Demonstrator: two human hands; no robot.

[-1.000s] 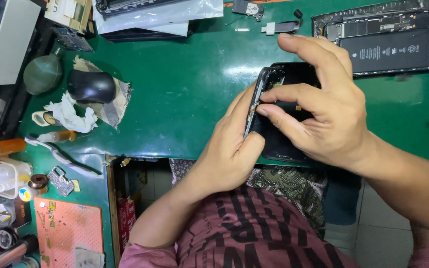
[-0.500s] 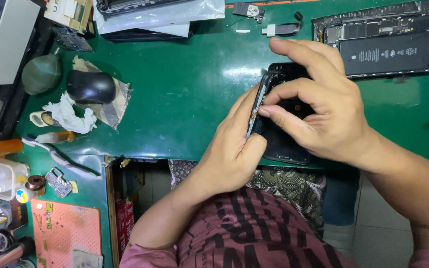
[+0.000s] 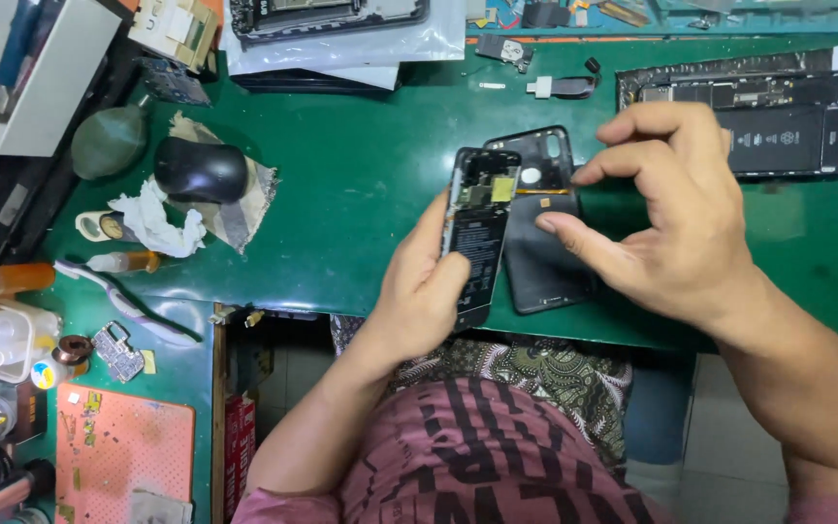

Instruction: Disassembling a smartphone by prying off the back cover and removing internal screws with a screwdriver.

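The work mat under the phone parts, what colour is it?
Dark green; the work mat shows plainly in the head view.

You worked under bright, even light from above. The green surface (image 3: 341, 194) showed soft pale sheen near its far edge, and the plastic sleeve (image 3: 341, 39) at the top caught white glare. Shadows under your hands were faint and short. Focus was sharp mid-frame; the corners bent and softened slightly, and your right hand (image 3: 671, 223) looked mildly blurred.

Two opened phones (image 3: 478, 228) (image 3: 749, 121) — one back cover (image 3: 545, 243), one mouse (image 3: 200, 170).
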